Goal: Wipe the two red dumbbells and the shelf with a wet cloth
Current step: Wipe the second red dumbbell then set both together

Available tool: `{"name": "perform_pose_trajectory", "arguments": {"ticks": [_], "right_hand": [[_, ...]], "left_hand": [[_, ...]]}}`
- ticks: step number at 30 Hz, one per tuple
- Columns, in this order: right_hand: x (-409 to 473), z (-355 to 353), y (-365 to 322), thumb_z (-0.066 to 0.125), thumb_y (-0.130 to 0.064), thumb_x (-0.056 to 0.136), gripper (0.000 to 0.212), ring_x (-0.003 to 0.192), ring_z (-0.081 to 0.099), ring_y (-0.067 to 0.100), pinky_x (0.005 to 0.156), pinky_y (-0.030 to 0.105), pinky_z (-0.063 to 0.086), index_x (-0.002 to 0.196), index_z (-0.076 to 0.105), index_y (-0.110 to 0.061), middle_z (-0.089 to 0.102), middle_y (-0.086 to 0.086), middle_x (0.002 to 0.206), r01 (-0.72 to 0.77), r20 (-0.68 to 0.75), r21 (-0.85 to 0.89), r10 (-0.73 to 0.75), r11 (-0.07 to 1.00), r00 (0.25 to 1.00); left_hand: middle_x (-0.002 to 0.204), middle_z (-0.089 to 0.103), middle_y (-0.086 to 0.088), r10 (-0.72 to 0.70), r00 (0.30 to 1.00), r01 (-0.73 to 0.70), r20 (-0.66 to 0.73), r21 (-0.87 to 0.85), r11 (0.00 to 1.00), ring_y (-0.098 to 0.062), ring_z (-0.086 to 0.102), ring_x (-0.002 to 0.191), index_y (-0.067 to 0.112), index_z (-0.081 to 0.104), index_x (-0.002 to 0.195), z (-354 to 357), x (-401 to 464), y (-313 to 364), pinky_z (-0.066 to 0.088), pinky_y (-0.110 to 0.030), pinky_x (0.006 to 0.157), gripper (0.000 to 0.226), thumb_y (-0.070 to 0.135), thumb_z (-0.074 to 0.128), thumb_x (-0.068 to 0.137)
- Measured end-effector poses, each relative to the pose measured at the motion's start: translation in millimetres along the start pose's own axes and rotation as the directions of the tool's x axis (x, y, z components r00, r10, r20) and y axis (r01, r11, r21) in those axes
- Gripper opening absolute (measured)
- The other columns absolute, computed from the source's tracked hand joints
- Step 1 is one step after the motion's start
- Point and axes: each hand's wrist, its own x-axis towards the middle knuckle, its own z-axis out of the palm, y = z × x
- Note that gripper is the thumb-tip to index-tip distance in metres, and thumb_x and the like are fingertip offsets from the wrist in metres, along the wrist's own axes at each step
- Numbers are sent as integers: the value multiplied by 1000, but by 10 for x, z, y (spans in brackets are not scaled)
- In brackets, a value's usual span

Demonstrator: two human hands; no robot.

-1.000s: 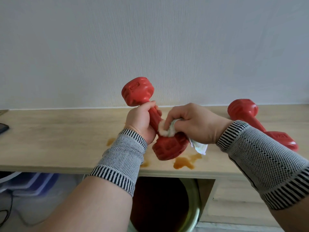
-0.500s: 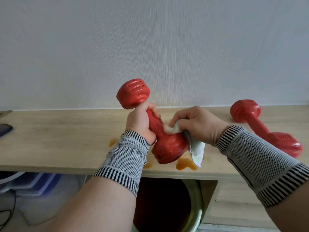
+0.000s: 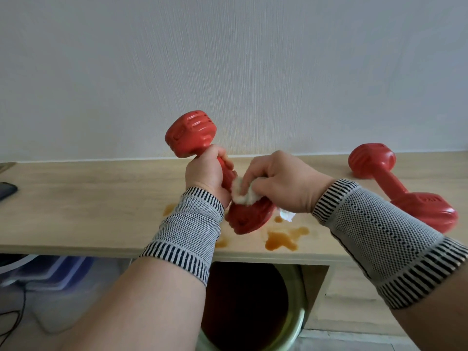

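Note:
My left hand (image 3: 206, 173) grips the handle of a red dumbbell (image 3: 191, 135), held tilted above the wooden shelf (image 3: 88, 206), with its upper head to the left and its lower head near the shelf. My right hand (image 3: 281, 182) presses a bunched white cloth (image 3: 244, 193) against the lower end of that handle, just above the lower head. The second red dumbbell (image 3: 395, 183) lies on the shelf at the right, partly behind my right wrist. Brown liquid stains (image 3: 283, 239) mark the shelf below the held dumbbell.
A white wall rises behind the shelf. A dark phone (image 3: 6, 190) lies at the shelf's far left edge. Below the shelf stand a green-rimmed round bin (image 3: 296, 325) and, at the left, blue and clear plastic containers (image 3: 50, 272) with cables.
The held dumbbell has tipped more upright, its upper head shifting left. My right hand with the cloth has slid along the lower part of the handle. The view has shifted slightly.

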Motion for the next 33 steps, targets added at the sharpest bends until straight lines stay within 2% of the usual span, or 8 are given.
{"name": "perform_pose_trajectory", "arguments": {"ticks": [6,12,15,19,24,26,29,33], "right_hand": [[35,-28,148,56,-4,79,24,56,50,8,52,16,42,67,69,-20,57,-2,57,-137,-115,251,170,958,979],[-19,13,-34,56,-6,77,24,57,54,4,56,20,46,73,72,-23,64,-7,64,48,-3,13,-48,999,999],[-3,-9,118,56,-5,79,23,54,52,3,56,17,45,70,71,-20,58,-8,53,-78,-78,193,95,978,992],[12,-22,233,52,1,78,30,70,54,17,73,33,47,61,69,-17,60,5,65,-163,-20,410,188,897,982],[-17,-34,0,50,-3,80,24,40,42,1,44,13,34,73,70,-14,46,-13,40,10,59,170,-20,985,998],[-6,-27,49,50,-4,81,24,40,41,1,43,12,34,73,70,-13,45,-14,37,-29,22,190,26,981,999],[-4,-50,148,53,-8,83,27,62,52,11,62,23,45,64,66,-23,58,-6,57,-127,-31,263,140,956,990],[-25,-30,50,54,-11,81,22,81,61,20,80,34,52,80,71,-24,69,6,92,-18,10,69,18,997,1000]], "left_hand": [[43,44,0,-46,995,59,91,-149,987,-15,42,34,12,44,47,1,-1,25,39,-24,49,33,8,50,79],[43,43,2,-17,996,34,91,-190,981,-13,39,34,14,43,44,-12,25,37,36,-20,45,36,6,47,79],[47,42,4,-34,991,63,129,-232,971,-12,39,37,17,42,50,-23,4,36,36,-20,46,31,8,46,79],[51,40,6,-46,977,102,210,-266,959,-10,38,41,20,38,61,-19,-30,36,35,-24,51,23,9,44,81],[48,39,3,-66,978,116,196,-257,959,-11,38,39,17,39,55,-22,-17,40,37,-19,45,27,7,43,80],[49,40,3,-69,981,113,182,-245,963,-12,39,39,17,39,56,-16,-25,41,37,-20,46,26,7,44,80],[50,41,5,-72,983,109,170,-225,968,-11,39,40,18,39,59,-5,-33,35,37,-24,51,24,9,45,80],[45,44,1,-35,996,42,76,-94,995,-15,43,34,15,45,46,-20,10,54,39,-24,51,33,9,48,78]]}}
